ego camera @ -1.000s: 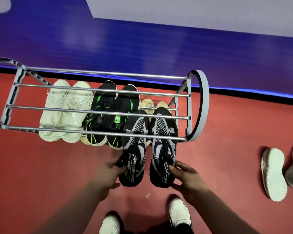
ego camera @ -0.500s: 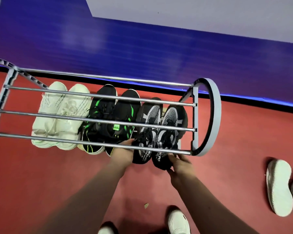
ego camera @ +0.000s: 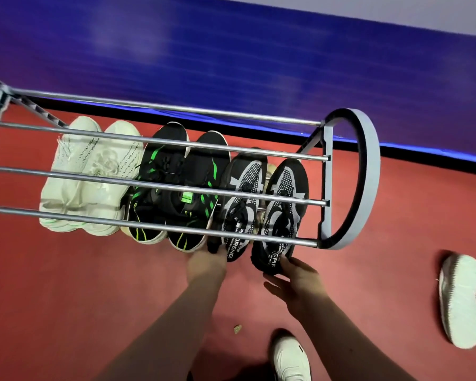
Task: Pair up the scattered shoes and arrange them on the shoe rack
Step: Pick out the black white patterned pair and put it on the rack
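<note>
Shoe rack [ego camera: 370,171] on a red floor [ego camera: 66,284]: beneath its top bars sit a white pair [ego camera: 74,198], a black-green pair [ego camera: 171,163] and a black-grey pair [ego camera: 282,180]. Left hand [ego camera: 206,264] grips one black-grey heel; right hand [ego camera: 300,279], fingers extended and thumb spread, touches the other.

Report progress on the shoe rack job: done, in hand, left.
Done: the white pair and black-and-green pair sit side by side on the rack. In hand: the left hand and right hand are at the heels of the black-and-grey pair, beside them. Left: at least one light shoe lies sole-up on the floor, right.
</note>
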{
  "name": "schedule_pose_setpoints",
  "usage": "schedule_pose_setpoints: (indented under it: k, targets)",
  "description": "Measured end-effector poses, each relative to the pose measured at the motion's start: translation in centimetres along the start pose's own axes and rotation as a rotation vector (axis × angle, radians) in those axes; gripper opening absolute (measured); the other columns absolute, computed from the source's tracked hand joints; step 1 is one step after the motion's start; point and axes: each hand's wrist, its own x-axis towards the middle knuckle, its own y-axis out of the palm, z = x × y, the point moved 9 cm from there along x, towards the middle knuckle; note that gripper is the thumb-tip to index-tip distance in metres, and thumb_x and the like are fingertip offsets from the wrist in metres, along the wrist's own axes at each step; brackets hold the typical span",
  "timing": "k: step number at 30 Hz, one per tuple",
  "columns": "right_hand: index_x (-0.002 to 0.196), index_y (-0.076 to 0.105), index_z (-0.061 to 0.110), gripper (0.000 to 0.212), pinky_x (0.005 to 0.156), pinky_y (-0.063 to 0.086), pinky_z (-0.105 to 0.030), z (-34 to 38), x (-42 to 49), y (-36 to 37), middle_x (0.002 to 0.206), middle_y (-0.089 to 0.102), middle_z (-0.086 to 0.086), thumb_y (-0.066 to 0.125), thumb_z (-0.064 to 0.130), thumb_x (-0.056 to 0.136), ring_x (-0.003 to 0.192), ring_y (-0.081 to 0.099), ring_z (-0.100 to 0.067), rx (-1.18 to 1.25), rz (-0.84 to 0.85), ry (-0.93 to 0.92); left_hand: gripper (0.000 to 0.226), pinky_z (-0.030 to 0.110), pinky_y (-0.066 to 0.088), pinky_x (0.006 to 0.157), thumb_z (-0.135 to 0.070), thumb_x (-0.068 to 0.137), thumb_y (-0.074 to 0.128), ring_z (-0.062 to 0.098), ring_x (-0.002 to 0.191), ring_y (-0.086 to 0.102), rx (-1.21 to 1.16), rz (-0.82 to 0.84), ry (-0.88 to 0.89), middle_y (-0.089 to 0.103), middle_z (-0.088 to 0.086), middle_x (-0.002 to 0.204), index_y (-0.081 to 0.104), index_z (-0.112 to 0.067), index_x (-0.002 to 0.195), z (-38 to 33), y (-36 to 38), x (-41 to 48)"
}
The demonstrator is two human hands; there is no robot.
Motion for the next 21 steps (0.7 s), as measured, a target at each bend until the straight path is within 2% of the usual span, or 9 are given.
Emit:
schedule_pose_setpoints:
  k: [2,4,7,9,13,16,17,19,21]
  targets:
    - [0.112,0.058,-0.005,0.023,0.071,0.058,-0.039,0.5,0.1,-0.4,0.109,0.066,-0.027,0.054,0.008,0.093,0.082,0.066,-0.038,-0.007,0.023,-0.011,0.024,0.05,0.058,0.079,-0.022,0.087,0.061,0.035,0.067,0.07,-0.268,0.104,-0.107,0.067,0.016,0.076,0.061,0.0,0.095,1.1,1.1,0.3]
    - [0.116,0.057,-0.007,0.026,0.079,0.057,-0.041,1.0,0.3,-0.6,0.112,0.064,-0.029,0.053,0.003,0.092,0.083,0.066,-0.036,0.016,0.03,-0.038,0.01,0.041,0.061,0.07,-0.008,0.09,0.057,0.029,0.052,0.067,-0.428,0.133,-0.084,0.067,0.015,0.082,0.06,0.0,0.095,0.6,1.2,0.2]
    - [0.118,0.058,-0.004,0.028,0.09,0.052,-0.045,2.1,0.2,-0.1,0.112,0.065,-0.024,0.053,-0.002,0.09,0.091,0.064,-0.033,0.055,0.045,-0.082,0.015,0.03,0.06,0.059,-0.004,0.094,0.049,0.029,0.055,0.067,-0.521,0.177,-0.039,0.067,0.024,0.099,0.057,0.002,0.106,-0.2,1.4,-0.6]
    - [0.114,0.061,-0.001,0.026,0.089,0.053,-0.043,2.7,0.2,0.6,0.106,0.067,-0.019,0.053,-0.002,0.09,0.092,0.065,-0.03,0.06,0.048,-0.1,0.019,0.028,0.06,0.054,-0.004,0.095,0.047,0.034,0.066,0.066,-0.553,0.23,-0.034,0.065,0.029,0.104,0.054,0.002,0.112,-1.0,1.9,-1.1]
    - [0.109,0.063,-0.006,0.025,0.089,0.055,-0.036,2.1,1.2,1.2,0.101,0.071,-0.02,0.061,0.004,0.087,0.091,0.071,-0.026,0.03,-0.046,-0.066,0.029,0.035,0.06,0.056,-0.003,0.092,0.054,0.035,0.074,0.063,-0.457,0.295,-0.066,0.067,0.022,0.079,0.046,0.006,0.118,-2.0,2.5,-0.6]
    - [0.096,0.064,-0.008,0.017,0.066,0.057,-0.022,1.2,1.3,1.0,0.077,0.072,-0.013,0.064,0.007,0.086,0.07,0.07,-0.018,0.05,-0.098,0.012,0.03,0.027,0.054,0.039,-0.011,0.093,0.054,0.035,0.075,0.062,-0.343,0.287,-0.075,0.06,0.026,0.094,0.047,0.002,0.119,-1.8,2.2,-0.7]
    - [0.094,0.062,-0.004,0.013,0.062,0.056,-0.023,1.2,1.0,0.9,0.077,0.069,-0.012,0.064,0.008,0.087,0.073,0.067,-0.019,0.051,-0.109,0.023,0.027,0.025,0.052,0.037,-0.013,0.094,0.053,0.035,0.076,0.061,-0.34,0.288,-0.081,0.056,0.026,0.096,0.047,-0.001,0.118,-1.8,2.1,-1.0]
    - [0.103,0.06,0.002,0.017,0.076,0.052,-0.031,1.2,0.4,0.8,0.087,0.063,-0.007,0.061,0.01,0.089,0.093,0.061,-0.022,0.017,-0.076,0.022,0.02,0.026,0.053,0.042,-0.018,0.096,0.052,0.033,0.07,0.061,-0.331,0.326,-0.081,0.053,0.022,0.096,0.047,-0.008,0.113,-1.7,2.1,-1.8]
    - [0.116,0.056,0.006,0.025,0.087,0.045,-0.036,1.3,0.0,0.9,0.092,0.061,-0.003,0.058,0.011,0.091,0.101,0.06,-0.025,-0.05,-0.01,0.005,0.021,0.029,0.052,0.054,-0.022,0.096,0.051,0.026,0.065,0.061,-0.283,0.389,-0.068,0.054,0.017,0.096,0.048,-0.009,0.111,-1.5,2.3,-2.9]
